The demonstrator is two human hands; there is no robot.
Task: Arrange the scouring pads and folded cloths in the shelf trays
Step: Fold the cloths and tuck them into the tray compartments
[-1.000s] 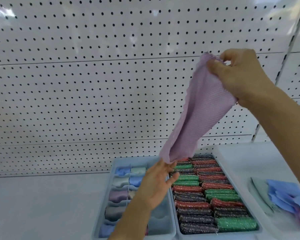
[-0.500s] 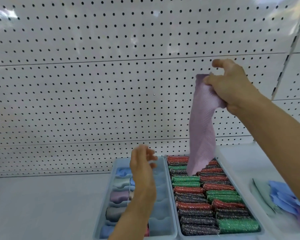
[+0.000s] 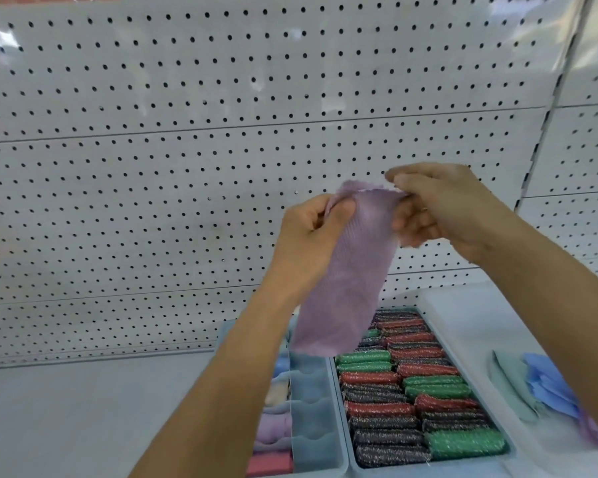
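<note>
Nearest: two pale blue trays side by side on the white shelf (image 3: 83, 415). Left tray (image 3: 311, 419) has divided compartments; folded cloths (image 3: 273, 426) sit in its left column (blue, cream, lilac, pink), partly hidden by the left forearm. Right tray (image 3: 342, 401) is packed with glittery scouring pads (image 3: 425, 401) in two columns, green, red and dark, lying flat and touching.

Right of trays: a white tray (image 3: 463, 322) holding loose cloths (image 3: 539, 391), pale green and blue, with a lilac edge blurred at the frame border.

Above trays: lilac cloth (image 3: 346, 270) held up in the air, hanging down lengthwise, lower edge over the tray divide. Left hand (image 3: 308, 229) pinches its upper left corner, fingers curled. Right hand (image 3: 439, 208) pinches the upper right corner between thumb and forefinger; remaining fingers curled, slightly blurred.

Farthest: white pegboard wall (image 3: 152, 167) in horizontal panels, glossy, with window reflections; a vertical upright (image 3: 546, 132) at right.
</note>
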